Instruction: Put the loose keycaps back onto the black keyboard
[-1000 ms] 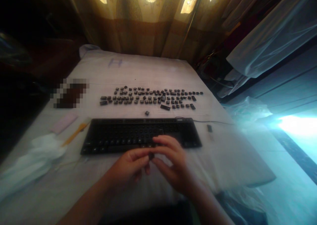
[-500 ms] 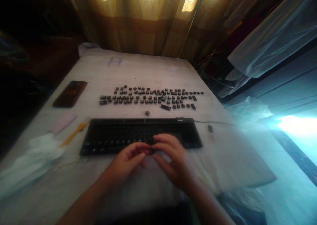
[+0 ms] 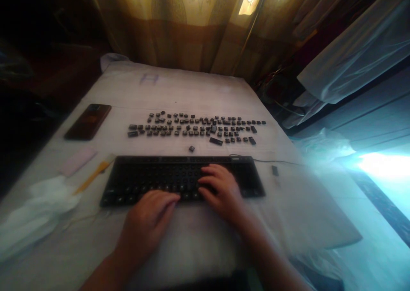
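Observation:
The black keyboard (image 3: 147,175) lies before me, its front row bearing several keycaps and much of the rest looking bare. My left hand (image 3: 145,220) rests on its front edge left of centre, thumb stretched beside the index finger; nothing shows in it. Over the right middle of the keyboard, my right hand (image 3: 221,192) is bent down, thumb and index finger closing around a small dark keycap, hard to see against the keys. Beyond the keyboard, loose black keycaps (image 3: 195,128) lie in rough rows, with a single keycap (image 3: 191,148) nearer to me.
A dark phone (image 3: 88,122) lies at the left, with a pink slip (image 3: 78,160), a yellow tool (image 3: 92,177) and crumpled white plastic (image 3: 41,210) below it. A small dark piece (image 3: 274,170) sits right of the keyboard near its cable (image 3: 282,161). Curtains (image 3: 192,34) hang behind the table.
My hands, together at a small dark keycap before, have come apart. The left moved down and left onto the keyboard's front edge; the right lowered onto the keys.

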Demonstrator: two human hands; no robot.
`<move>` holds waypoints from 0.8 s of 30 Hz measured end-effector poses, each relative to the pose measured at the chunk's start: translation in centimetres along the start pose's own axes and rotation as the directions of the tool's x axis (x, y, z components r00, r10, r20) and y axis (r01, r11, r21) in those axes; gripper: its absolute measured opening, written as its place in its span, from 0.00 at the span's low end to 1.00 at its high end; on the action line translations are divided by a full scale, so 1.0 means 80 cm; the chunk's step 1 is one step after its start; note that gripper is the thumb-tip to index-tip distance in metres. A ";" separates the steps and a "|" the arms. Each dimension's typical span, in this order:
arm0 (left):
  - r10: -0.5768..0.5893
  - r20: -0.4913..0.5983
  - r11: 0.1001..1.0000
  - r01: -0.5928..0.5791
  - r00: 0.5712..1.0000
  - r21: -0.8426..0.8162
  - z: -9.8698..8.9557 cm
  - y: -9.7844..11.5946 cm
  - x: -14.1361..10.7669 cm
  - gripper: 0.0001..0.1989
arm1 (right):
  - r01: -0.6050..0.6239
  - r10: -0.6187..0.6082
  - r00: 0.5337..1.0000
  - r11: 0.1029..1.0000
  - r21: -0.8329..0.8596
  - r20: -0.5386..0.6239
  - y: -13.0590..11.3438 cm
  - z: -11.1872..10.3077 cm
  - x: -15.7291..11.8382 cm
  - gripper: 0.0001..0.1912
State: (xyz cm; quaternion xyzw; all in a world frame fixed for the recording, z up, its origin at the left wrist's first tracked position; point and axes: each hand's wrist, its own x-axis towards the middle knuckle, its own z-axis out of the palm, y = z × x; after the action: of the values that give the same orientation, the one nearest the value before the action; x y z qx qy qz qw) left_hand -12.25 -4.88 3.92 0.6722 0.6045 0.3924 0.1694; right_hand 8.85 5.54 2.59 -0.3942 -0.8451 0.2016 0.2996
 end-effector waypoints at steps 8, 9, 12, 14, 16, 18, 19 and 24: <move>0.274 0.075 0.908 -0.283 0.959 0.309 0.010 0.006 0.008 0.13 | -0.001 0.006 0.993 0.999 -0.038 0.118 -0.001 -0.002 0.010 0.08; 0.280 0.079 0.899 -0.290 0.957 0.329 0.012 0.007 0.011 0.13 | 0.000 0.005 0.992 0.999 -0.039 0.126 -0.001 -0.003 0.010 0.08; 0.299 0.099 0.881 -0.314 0.949 0.353 0.015 0.007 0.017 0.13 | 0.009 -0.002 0.990 0.999 -0.049 0.138 -0.001 -0.004 0.012 0.09; 0.303 0.115 0.876 -0.324 0.946 0.358 0.017 0.007 0.018 0.13 | 0.015 -0.008 0.990 0.999 -0.051 0.141 -0.001 -0.004 0.013 0.09; 0.299 0.130 0.872 -0.326 0.945 0.365 0.018 0.005 0.018 0.14 | 0.025 -0.016 0.989 0.998 -0.057 0.148 -0.003 -0.006 0.015 0.08; 0.292 0.144 0.866 -0.325 0.945 0.379 0.021 0.004 0.018 0.14 | 0.034 -0.022 0.986 0.997 -0.070 0.167 -0.007 -0.009 0.019 0.08; 0.287 0.152 0.862 -0.324 0.946 0.389 0.022 0.004 0.018 0.14 | 0.036 -0.021 0.983 0.996 -0.079 0.184 -0.010 -0.011 0.021 0.07; 0.296 0.189 0.824 -0.350 0.936 0.446 0.030 0.003 0.019 0.16 | 0.029 0.007 0.964 0.991 -0.130 0.265 -0.018 -0.016 0.026 0.05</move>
State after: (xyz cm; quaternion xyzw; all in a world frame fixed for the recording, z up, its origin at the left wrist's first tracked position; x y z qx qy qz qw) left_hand -10.36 -2.92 3.05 0.8065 0.5485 0.2181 -0.0351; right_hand 7.88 6.43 5.11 -0.3782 -0.8912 0.1941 0.1582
